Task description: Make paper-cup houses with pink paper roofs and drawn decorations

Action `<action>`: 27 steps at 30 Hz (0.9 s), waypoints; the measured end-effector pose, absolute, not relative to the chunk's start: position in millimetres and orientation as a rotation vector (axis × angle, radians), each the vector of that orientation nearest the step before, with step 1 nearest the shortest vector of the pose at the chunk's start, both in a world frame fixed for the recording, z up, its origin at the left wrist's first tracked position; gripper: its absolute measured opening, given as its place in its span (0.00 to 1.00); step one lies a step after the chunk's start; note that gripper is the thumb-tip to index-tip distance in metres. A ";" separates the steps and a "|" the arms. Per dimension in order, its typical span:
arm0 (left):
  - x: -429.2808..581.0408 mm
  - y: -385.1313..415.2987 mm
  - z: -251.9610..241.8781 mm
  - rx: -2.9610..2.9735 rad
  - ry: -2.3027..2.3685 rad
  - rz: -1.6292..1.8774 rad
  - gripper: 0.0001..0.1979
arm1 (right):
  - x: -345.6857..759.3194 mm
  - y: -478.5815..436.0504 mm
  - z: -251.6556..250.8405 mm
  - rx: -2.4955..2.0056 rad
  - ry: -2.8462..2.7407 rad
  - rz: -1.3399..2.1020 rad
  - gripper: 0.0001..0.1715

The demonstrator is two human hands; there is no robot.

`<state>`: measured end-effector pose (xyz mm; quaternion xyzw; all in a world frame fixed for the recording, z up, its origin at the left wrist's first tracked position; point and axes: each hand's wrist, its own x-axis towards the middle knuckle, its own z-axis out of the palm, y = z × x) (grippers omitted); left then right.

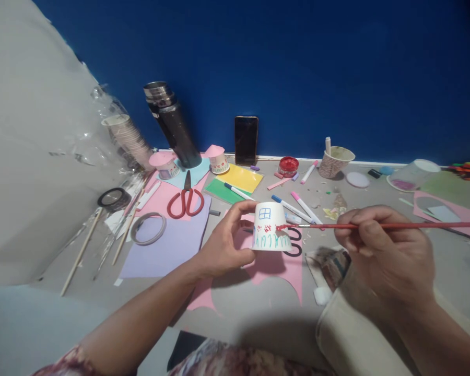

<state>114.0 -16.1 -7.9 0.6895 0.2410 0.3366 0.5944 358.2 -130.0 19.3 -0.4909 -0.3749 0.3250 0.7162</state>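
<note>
My left hand point(229, 243) grips a white paper cup point(272, 214), turned upside down, by its left side. On the cup are a blue drawn window, red dabs and green strokes like grass along the rim. Between the fingers of my right hand point(387, 250) is a thin red paintbrush point(337, 226). The brush's red-coated tip meets the cup's right side, beside the red dabs. Under the cup lies a cut pink paper sheet point(274, 274), with dark scissor handles point(295, 248) partly hidden behind the cup.
Red-handled scissors point(186, 201) and a tape roll point(149, 228) lie on lilac paper at left. Two pink-roofed cups point(218, 159), a flask point(176, 125) and a phone point(246, 140) stand behind. A red paint pot point(289, 166), several markers point(297, 209) and a patterned cup point(334, 163) are further right.
</note>
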 end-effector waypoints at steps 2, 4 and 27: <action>113.9 -16.1 -8.0 1.604 0.554 0.781 0.41 | 358.0 -129.7 19.2 -1.071 -0.842 0.713 0.08; 113.6 -16.0 -8.0 1.610 0.550 0.775 0.41 | 357.6 -129.2 19.1 -1.075 -0.858 0.724 0.08; 110.7 -14.6 -11.6 1.638 0.532 0.757 0.43 | 358.4 -128.1 20.1 -1.065 -0.856 0.706 0.08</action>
